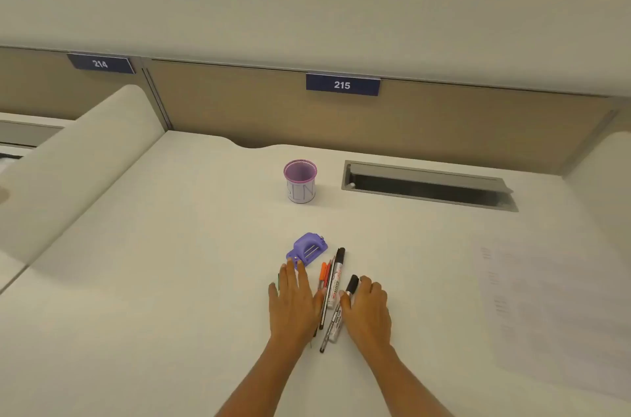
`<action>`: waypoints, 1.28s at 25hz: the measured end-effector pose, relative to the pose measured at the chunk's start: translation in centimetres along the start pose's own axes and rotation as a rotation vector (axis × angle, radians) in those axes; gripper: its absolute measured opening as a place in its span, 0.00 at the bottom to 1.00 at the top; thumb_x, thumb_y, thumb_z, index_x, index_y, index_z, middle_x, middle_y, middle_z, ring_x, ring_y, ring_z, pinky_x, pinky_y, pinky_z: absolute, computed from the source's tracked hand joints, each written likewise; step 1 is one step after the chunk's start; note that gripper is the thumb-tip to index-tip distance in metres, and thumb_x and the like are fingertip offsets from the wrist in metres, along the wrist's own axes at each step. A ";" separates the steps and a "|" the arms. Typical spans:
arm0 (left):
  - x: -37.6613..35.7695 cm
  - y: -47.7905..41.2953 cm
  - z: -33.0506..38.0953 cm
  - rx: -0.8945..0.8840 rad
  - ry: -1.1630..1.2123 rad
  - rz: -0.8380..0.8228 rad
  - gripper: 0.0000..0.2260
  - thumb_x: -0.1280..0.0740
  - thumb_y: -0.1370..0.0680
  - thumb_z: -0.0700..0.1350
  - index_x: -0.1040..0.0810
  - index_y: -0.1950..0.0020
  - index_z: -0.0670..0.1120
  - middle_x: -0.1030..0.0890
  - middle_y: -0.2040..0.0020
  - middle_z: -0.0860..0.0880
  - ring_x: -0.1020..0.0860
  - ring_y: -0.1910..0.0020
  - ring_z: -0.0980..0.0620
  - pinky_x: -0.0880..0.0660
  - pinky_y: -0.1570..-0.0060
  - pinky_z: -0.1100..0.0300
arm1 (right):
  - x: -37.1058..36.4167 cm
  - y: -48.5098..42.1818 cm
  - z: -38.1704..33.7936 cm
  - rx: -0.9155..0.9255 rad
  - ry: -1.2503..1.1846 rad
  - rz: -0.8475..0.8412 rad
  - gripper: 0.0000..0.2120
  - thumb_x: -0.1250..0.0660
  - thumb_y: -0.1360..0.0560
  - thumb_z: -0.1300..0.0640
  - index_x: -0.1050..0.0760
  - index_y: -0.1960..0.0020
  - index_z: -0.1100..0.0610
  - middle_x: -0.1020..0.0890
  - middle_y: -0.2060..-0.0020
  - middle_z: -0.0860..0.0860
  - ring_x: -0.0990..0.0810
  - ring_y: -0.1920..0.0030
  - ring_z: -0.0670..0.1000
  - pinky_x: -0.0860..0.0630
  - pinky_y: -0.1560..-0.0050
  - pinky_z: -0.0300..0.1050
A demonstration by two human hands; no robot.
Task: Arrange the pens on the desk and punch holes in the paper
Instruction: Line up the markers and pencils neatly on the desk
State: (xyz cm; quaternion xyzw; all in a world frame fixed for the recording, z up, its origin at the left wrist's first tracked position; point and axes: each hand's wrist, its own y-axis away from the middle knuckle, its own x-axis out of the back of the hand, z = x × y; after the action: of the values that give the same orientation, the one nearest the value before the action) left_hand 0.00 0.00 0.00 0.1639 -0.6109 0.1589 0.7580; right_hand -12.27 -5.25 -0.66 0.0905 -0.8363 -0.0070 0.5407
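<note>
Several pens and markers lie bunched lengthwise on the white desk, between my two hands. My left hand lies flat with straight fingers against the left side of the bunch. My right hand rests on the right side, its fingers touching a black-capped marker. A purple hole punch sits just beyond my left fingertips. A purple mesh pen cup stands upright farther back. A printed sheet of paper lies flat at the right.
A recessed grey cable tray is set into the desk behind the paper. A tan partition with number plates 214 and 215 closes the back. A curved white divider borders the left.
</note>
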 end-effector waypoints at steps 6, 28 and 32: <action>0.3 -0.4 -3.1 0.273 -0.031 0.039 0.27 0.41 0.23 0.58 0.38 0.28 0.45 0.30 0.35 0.46 0.28 0.39 0.48 0.29 0.49 0.53 | -0.2 -0.9 -1.1 -0.159 -0.033 -0.049 0.17 0.37 0.23 0.48 0.30 0.40 0.58 0.22 0.45 0.54 0.23 0.44 0.54 0.24 0.50 0.45; 2.4 -3.1 -3.9 0.303 0.606 -0.055 0.11 0.38 0.21 0.50 0.26 0.40 0.48 0.20 0.47 0.52 0.21 0.55 0.52 0.28 0.58 0.60 | -0.2 -7.0 -4.3 -0.375 -0.469 -0.153 0.13 0.36 0.24 0.55 0.23 0.46 0.63 0.20 0.57 0.56 0.21 0.58 0.56 0.27 0.59 0.45; 2.7 -2.3 -3.9 0.320 0.812 -0.030 0.10 0.37 0.21 0.48 0.25 0.40 0.50 0.19 0.46 0.53 0.21 0.60 0.57 0.27 0.61 0.62 | 1.3 -5.4 -5.2 -0.350 -0.782 -0.213 0.10 0.39 0.22 0.54 0.27 0.44 0.58 0.21 0.59 0.52 0.22 0.61 0.48 0.25 0.62 0.42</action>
State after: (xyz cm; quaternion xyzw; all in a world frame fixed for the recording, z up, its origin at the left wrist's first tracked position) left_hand 5.01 -0.22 1.75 0.2123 -0.2287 0.2922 0.9040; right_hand -7.31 -10.32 2.06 0.0736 -0.9503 -0.2380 0.1868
